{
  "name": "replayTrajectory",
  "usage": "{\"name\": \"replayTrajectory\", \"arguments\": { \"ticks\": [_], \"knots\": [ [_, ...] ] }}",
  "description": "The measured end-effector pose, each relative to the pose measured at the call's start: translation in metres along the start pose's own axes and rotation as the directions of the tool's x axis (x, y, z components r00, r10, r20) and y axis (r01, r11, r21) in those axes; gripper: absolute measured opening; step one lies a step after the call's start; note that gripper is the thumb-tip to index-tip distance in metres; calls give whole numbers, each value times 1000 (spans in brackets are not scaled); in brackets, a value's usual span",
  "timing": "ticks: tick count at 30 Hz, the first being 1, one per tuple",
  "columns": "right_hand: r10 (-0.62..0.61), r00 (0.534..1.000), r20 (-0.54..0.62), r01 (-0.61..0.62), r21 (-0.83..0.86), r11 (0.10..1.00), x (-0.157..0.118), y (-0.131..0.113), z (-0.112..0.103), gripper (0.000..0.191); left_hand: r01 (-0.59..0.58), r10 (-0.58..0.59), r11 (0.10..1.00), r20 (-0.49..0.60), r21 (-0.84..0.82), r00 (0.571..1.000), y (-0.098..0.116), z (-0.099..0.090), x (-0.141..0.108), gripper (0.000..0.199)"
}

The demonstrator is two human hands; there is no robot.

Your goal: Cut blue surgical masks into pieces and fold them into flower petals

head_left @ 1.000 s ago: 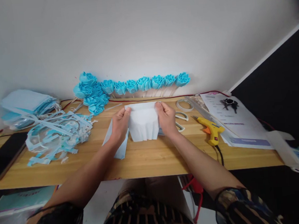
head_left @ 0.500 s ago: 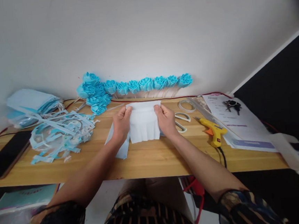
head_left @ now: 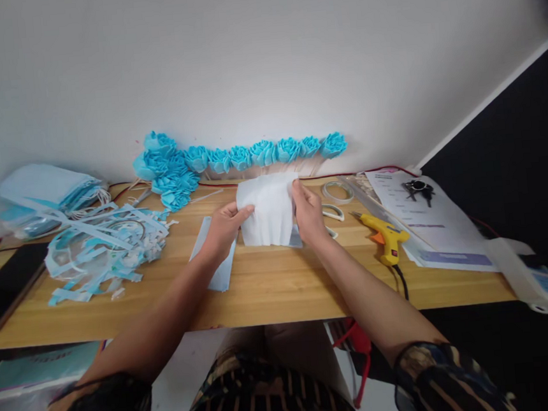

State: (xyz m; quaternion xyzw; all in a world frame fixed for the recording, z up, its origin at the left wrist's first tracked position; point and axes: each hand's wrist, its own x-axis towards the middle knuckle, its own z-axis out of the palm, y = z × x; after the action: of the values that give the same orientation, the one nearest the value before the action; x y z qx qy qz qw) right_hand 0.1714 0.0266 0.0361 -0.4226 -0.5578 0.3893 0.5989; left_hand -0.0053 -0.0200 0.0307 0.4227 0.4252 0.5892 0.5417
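A white, softly creased sheet of mask fabric [head_left: 269, 213] is held up over the middle of the table between both hands. Its left edge is pinched by my left hand [head_left: 228, 225], thumb in front. My right hand [head_left: 307, 207] grips the upper right edge between thumb and fingers. Under my left wrist lies a pale blue mask piece [head_left: 223, 272], flat on the wood. Scissors with white handles [head_left: 333, 212] lie just beyond my right hand, their blades hidden. Part of another bluish piece [head_left: 296, 237] shows behind the sheet's lower right corner.
Blue fabric flowers [head_left: 262, 153] line the wall. To the left are stacked masks [head_left: 49, 185], a heap of cut strips [head_left: 109, 248] and a phone [head_left: 14, 279]. Rightward lie a tape roll [head_left: 337, 191], a yellow glue gun [head_left: 386, 237], papers [head_left: 419, 218], keys [head_left: 419, 191] and a white bottle [head_left: 532, 275].
The sheet has been raised slightly and its pleats spread wider. My left hand's grip has shifted lower along the left edge. The view has moved slightly.
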Motion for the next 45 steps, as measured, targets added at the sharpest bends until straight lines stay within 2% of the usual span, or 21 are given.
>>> {"name": "replayTrajectory", "arguments": {
  "ticks": [3, 5, 8, 10, 14, 17, 20, 25, 29, 32, 38, 42, 45],
  "knots": [
    [140, 979, 146, -155, 96, 983, -1, 0, 2, 61, -30, 29, 999, -77, -24, 997, 1, -3, 3, 45],
    [163, 963, 217, -184, 80, 980, -2, 1, 3, 61, -49, 44, 998, -111, -43, 993, 2, -4, 4, 46],
    [70, 977, 202, -62, -48, 997, -6, 3, 3, 54, -76, 69, 996, -143, -40, 987, 0, -4, 6, 46],
    [-20, 987, 160, 44, -146, 988, -10, 4, 5, 50, -119, 121, 993, -203, 25, 972, -4, -4, 6, 42],
    [-147, 985, 93, 167, -265, 950, -17, 2, 10, 44, -218, 305, 936, -325, 276, 895, -11, -5, 4, 31],
    [-173, 983, 58, 182, -290, 939, -19, -1, 11, 42, -237, 330, 923, -310, 302, 892, -9, -4, 3, 33],
    [-159, 987, 38, 163, -273, 948, -19, -2, 11, 44, -228, 283, 951, -289, 210, 915, -2, -2, 3, 32],
    [-140, 988, 71, 153, -211, 965, -16, 2, 9, 45, -189, 220, 973, -302, 130, 928, 3, 0, 3, 34],
    [-41, 991, 129, 54, -102, 993, -12, 4, 7, 50, -178, 209, 976, -314, 125, 926, -2, -1, 3, 36],
    [23, 988, 150, -25, 10, 1000, -8, 0, 6, 50, -172, 207, 974, -284, 145, 936, -6, 1, 0, 34],
    [-17, 997, 82, 13, 43, 999, -5, -9, 4, 46, -153, 196, 971, -244, 186, 950, -10, 4, -4, 35],
    [-20, 992, 127, 11, 74, 997, -9, -11, 4, 55, -162, 212, 966, -259, 201, 942, -10, 4, -3, 38],
    [-72, 987, 142, 70, 21, 997, -10, -13, 4, 50, -165, 208, 968, -238, 190, 949, -9, 6, -5, 40]
  ]
}}
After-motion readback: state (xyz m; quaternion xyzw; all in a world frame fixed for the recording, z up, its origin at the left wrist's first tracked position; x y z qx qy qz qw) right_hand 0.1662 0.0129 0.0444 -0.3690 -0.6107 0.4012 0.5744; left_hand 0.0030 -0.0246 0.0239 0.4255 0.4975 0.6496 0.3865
